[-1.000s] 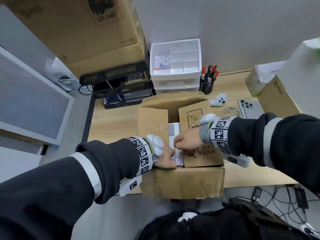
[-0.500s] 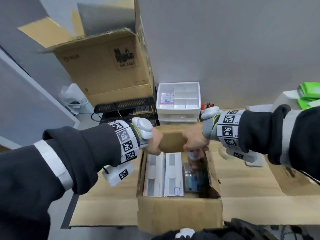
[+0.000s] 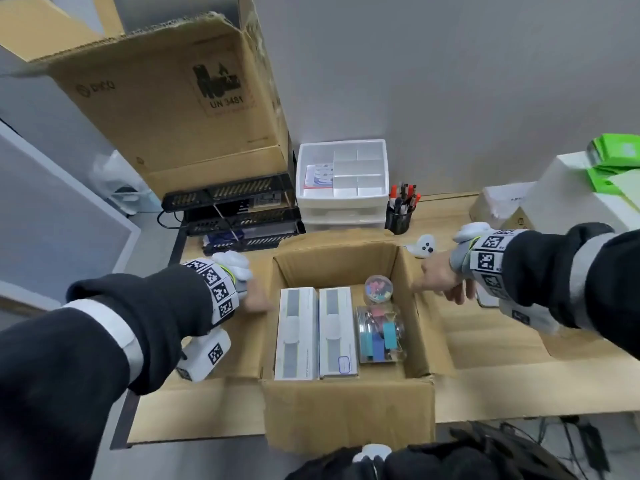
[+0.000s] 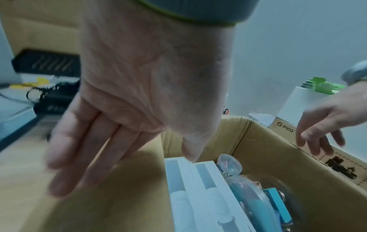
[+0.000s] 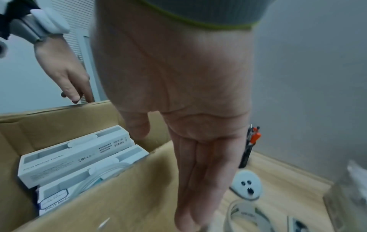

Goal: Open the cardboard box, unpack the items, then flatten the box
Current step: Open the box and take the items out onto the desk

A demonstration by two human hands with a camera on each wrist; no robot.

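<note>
The cardboard box [image 3: 346, 410] stands open on the desk, its side flaps spread flat to left and right. Inside lie two long white boxes [image 3: 296, 334] [image 5: 75, 153] side by side, a clear jar of coloured clips [image 3: 379, 336] [image 4: 258, 196] and a small round clip container [image 3: 379, 287]. My left hand [image 3: 258, 301] [image 4: 119, 133] presses straight fingers on the left flap [image 3: 242, 348]. Over the right flap [image 3: 485, 341], by the box's right rim, my right hand [image 3: 440, 282] [image 5: 198, 157] reaches with fingers extended. Neither hand holds anything.
A large brown carton [image 3: 166, 98] sits on black trays [image 3: 228, 209] at the back left. A white drawer organiser [image 3: 343, 181], a pen cup [image 3: 400, 216] and a white controller [image 3: 424, 245] stand behind the box. White and green boxes [image 3: 571, 195] crowd the right; a tape roll [image 5: 248, 216] lies near the right flap.
Both hands have moved apart from the box's middle to its sides, and the top flaps have swung outward and down, baring the contents.
</note>
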